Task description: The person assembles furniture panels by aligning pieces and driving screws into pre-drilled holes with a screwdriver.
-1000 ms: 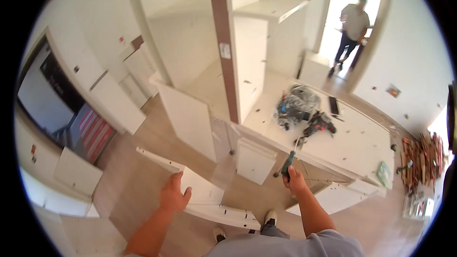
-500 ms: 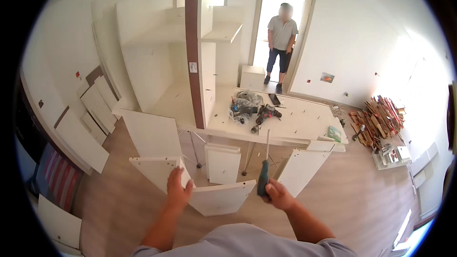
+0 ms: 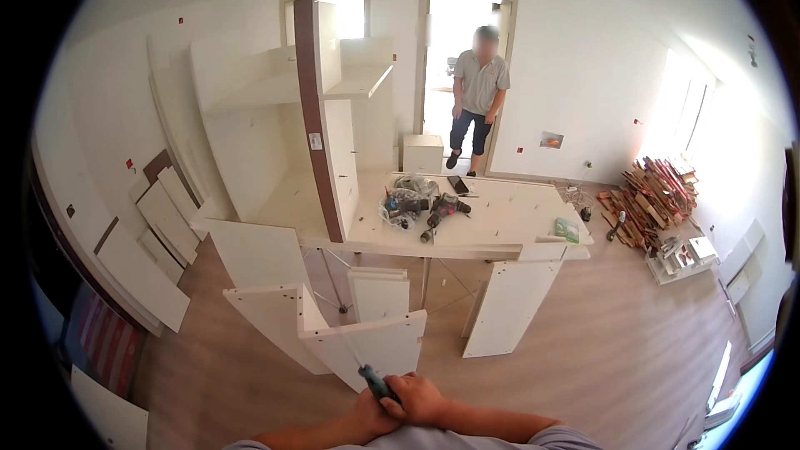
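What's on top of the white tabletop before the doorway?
Mainly a power drill, crumpled clear plastic, a dark item amid it, a flat black object and a green packet. What lies beneath the drill and plastic is covered.

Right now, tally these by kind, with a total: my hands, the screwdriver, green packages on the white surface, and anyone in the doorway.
Hands (left hand, right hand): 2
Screwdriver: 1
Green package: 1
Other person: 1
Total: 5

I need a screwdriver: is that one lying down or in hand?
In hand: the right hand grips the screwdriver by its handle, and the left hand is up against the right.
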Demonstrator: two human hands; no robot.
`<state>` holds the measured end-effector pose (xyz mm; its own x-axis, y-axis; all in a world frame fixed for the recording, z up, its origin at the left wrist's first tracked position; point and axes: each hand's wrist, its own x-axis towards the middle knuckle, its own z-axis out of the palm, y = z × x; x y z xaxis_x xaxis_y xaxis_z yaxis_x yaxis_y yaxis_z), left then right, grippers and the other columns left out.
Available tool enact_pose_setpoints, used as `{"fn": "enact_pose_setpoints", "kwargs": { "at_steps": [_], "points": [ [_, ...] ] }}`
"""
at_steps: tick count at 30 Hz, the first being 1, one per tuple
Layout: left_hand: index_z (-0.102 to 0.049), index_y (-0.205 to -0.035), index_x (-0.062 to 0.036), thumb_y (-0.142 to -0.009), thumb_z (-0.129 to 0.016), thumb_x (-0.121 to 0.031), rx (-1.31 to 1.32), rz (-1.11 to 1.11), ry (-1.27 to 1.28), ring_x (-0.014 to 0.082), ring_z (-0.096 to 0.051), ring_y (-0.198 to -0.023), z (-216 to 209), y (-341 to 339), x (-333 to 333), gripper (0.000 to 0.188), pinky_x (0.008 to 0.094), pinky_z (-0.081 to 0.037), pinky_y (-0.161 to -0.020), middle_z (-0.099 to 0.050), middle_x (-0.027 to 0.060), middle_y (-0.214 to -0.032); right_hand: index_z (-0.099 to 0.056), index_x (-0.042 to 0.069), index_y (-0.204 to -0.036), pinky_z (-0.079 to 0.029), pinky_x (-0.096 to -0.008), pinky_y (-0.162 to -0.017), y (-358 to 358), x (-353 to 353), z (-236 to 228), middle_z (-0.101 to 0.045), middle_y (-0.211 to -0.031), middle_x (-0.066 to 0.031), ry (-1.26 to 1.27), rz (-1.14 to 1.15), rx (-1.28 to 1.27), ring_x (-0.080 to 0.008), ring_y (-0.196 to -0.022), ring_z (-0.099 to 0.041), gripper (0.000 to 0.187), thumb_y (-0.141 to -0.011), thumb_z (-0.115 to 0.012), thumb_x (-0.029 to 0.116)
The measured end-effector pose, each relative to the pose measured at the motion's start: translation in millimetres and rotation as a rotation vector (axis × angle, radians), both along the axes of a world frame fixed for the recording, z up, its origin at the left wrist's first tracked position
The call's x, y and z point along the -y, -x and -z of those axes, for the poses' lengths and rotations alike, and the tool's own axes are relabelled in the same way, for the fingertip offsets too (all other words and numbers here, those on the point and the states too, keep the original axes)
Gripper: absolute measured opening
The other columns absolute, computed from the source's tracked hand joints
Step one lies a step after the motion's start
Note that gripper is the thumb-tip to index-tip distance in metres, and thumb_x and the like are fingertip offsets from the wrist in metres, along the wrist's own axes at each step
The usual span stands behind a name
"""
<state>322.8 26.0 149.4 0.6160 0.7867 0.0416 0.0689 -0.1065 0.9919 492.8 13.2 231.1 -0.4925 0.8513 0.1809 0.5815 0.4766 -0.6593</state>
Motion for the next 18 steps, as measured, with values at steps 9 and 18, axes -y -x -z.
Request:
{"fn": "enact_pose_setpoints", "kwargs": {
  "at_steps": [9,18],
  "points": [
    [-0.059,-0.124,-0.0074,-0.091,-0.068,-0.027,-0.139,0.124,-0.464,0.0301,-0.058,-0.121,-76.3,-34.1,71.0,0.040,0.0402,-0.048,-0.105,-0.061,0.0129,-0.126,-0.069,0.009,-0.114,-0.050,-0.0477,-0.093,-34.4,86.6,-5.8,-0.070,-0.109,-0.0119,-0.292,0.161,-0.152,-0.0339,-0.104,-0.065,0.040,-0.087,-0.073,0.038],
    [-0.059,-0.130,-0.0094,-0.094,-0.067,-0.025,-0.080,0.378,-0.544,0.0354,-0.051,-0.129,-96.4,-64.5,126.5,0.040,0.0482,-0.042,-0.108,-0.056,0.0162,-0.135,-0.074,0.013,-0.110,-0.048,-0.0474,-0.094,-70.1,169.8,-15.7,-0.068,-0.112,-0.0073,-0.430,0.408,-0.091,-0.0316,-0.108,-0.062,0.038,-0.082,-0.077,0.039]
  ]
}}
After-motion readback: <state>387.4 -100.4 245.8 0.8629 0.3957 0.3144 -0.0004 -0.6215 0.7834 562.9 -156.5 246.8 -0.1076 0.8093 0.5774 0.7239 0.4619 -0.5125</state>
